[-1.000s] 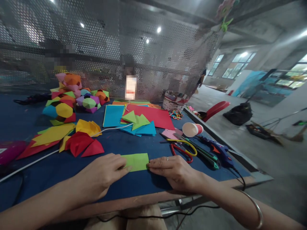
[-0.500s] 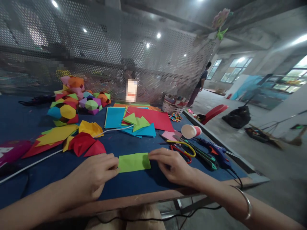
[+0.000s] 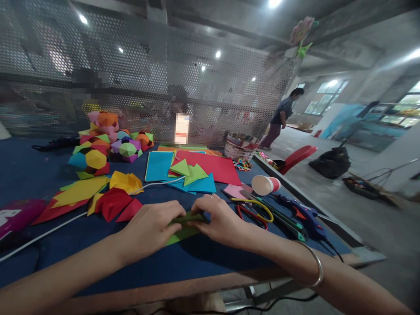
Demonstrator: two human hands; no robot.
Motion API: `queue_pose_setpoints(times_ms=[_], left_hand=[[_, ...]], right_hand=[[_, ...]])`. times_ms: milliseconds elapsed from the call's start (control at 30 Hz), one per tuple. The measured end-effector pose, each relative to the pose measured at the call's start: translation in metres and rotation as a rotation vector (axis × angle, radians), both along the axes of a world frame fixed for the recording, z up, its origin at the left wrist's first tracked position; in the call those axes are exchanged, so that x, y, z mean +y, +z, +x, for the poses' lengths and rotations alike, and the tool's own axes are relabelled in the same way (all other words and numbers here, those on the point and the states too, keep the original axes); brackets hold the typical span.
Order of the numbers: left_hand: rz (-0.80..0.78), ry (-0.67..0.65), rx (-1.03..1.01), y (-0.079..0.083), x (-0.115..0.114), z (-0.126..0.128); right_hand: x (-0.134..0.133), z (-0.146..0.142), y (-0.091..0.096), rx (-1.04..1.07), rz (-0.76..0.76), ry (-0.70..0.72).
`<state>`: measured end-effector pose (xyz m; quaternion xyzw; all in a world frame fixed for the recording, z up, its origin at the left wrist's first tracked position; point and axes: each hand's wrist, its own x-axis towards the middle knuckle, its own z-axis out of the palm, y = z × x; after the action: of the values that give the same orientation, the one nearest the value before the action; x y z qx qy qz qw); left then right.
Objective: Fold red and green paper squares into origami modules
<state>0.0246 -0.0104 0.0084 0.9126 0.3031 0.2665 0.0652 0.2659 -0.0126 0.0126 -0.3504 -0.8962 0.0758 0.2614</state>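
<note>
A green paper strip lies on the blue tabletop in front of me, its upper part lifted between my hands. My left hand has thumb and fingers closed on its left side. From the other side my right hand, with a ring, pinches the strip's upper right part. Both hands cover much of the paper, so its exact fold is hidden. Just beyond them are red folded paper pieces on the left and scissors with yellow and red handles on the right.
A box cutter, a glue gun and a paper cup lie at the right. Paper sheets, a woven basket and colourful paper balls stand farther back. A white cord crosses the left side. A person is beyond the table.
My hands have come closer together over the green strip, which lay flat between them and is now partly raised and covered. The person in the background has stepped into fuller view.
</note>
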Motion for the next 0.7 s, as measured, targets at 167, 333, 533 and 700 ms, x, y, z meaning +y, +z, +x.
queue_pose_setpoints(times_ms=[167, 333, 533, 700], left_hand=[[0.028, -0.053, -0.149, 0.007, 0.007, -0.007], [0.075, -0.117, -0.224, -0.002, 0.01, -0.02], [0.186, -0.15, -0.127, -0.028, -0.002, -0.035], [0.218, -0.178, -0.079, -0.032, -0.016, -0.037]], right_hand=[[0.002, 0.006, 0.009, 0.094, 0.124, 0.219], [0.011, 0.019, -0.008, 0.005, 0.421, 0.321], [-0.008, 0.03, -0.019, -0.099, 0.5, 0.344], [-0.024, 0.033, -0.021, -0.099, 0.436, 0.315]])
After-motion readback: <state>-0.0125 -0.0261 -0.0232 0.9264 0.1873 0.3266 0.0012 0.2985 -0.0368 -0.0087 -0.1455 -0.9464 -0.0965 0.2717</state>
